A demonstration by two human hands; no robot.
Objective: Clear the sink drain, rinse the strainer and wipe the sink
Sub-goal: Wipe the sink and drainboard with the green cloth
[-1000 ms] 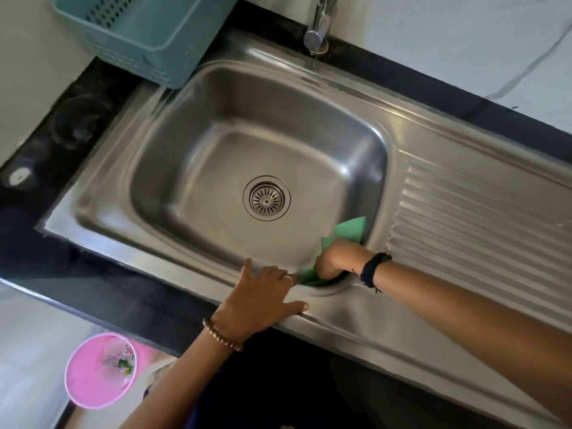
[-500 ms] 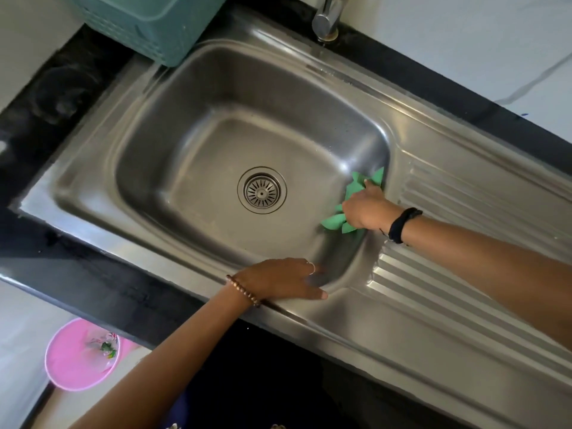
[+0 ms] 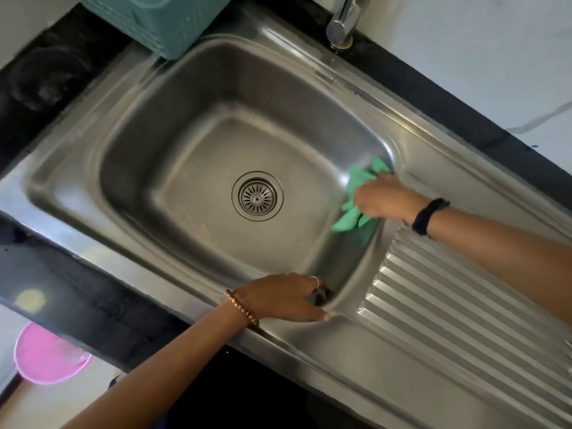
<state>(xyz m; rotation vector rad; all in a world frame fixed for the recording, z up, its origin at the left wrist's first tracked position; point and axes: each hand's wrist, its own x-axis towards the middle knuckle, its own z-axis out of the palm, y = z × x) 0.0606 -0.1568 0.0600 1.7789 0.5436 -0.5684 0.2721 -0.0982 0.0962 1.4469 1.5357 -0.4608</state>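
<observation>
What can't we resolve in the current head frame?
- Faucet: head view, the top edge cuts off the spout.
- Teal basket: cut off by the top edge, contents unseen.
- Right hand fingertips: hidden in the green cloth it grips.
- Left hand fingertips: curl over the sink rim, out of sight.
- Pink bin: blurred, partly behind the counter, contents unreadable.

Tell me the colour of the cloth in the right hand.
Green cloth, seen in the head view.
</observation>
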